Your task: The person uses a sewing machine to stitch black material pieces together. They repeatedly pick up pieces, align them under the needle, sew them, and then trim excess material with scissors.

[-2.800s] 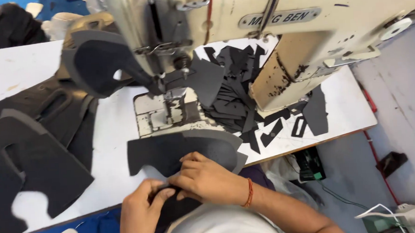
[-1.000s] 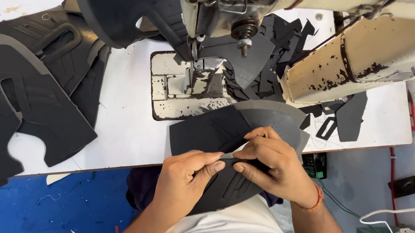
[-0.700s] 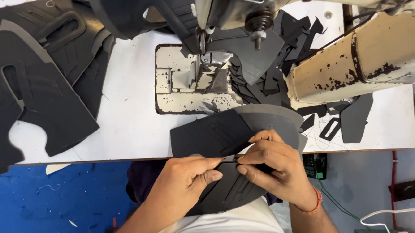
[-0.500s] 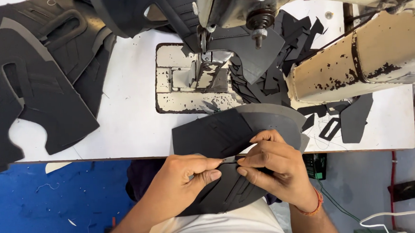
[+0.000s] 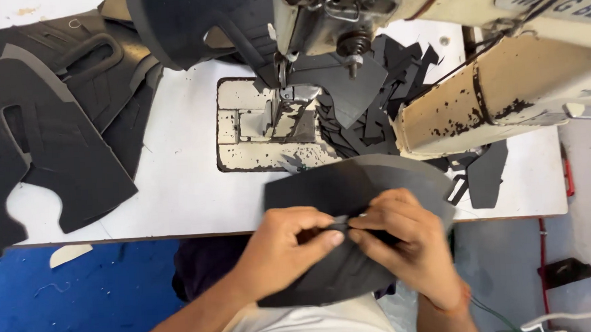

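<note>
Both grips are pinched at the middle of a dark curved fabric panel (image 5: 350, 183), left hand (image 5: 283, 251) meeting right hand (image 5: 407, 241); the panel overhangs the counter (image 5: 182, 192) edge; a loosened pinch could misalign the layers, or it slides floorward.

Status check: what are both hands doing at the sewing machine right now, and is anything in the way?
Left hand and right hand pinch the dark curved fabric piece at the table edge. Piece is short of the needle. Black offcuts lie beside the needle plate.
</note>
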